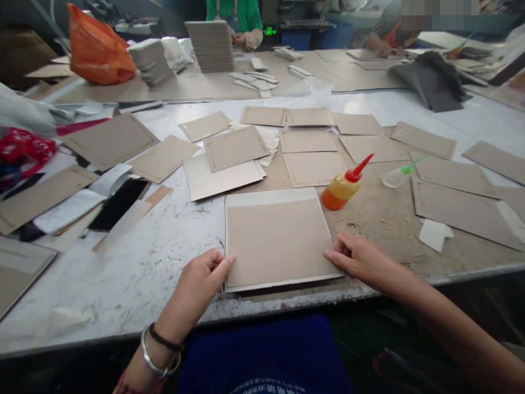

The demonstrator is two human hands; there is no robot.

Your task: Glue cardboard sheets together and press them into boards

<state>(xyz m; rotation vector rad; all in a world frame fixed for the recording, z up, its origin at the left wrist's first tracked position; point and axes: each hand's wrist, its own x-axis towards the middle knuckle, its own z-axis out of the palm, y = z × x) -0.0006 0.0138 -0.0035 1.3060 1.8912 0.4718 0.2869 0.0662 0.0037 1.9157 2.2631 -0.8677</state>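
A flat beige cardboard panel (281, 243) with a pale border lies before me, close to the table's front edge. My left hand (207, 273) pinches its left edge, thumb on top and fingers curled beneath. At the opposite edge, my right hand (355, 254) grips the panel the same way. Just beyond the right corner stands a squeeze bottle (340, 189) of orange-yellow liquid with a red nozzle. Farther right is a smaller bottle (397, 176) with a green tip. Pale sheets (223, 178) lie behind the panel, partly under another beige board (235, 148).
Several beige boards with glossy lines along their edges, such as one (314, 168), spread across the table (180, 235). A black phone (118, 205) and papers lie left. Behind are stacked boards (211, 46), an orange bag (98, 49), dark cloth (429, 79) and two people at work.
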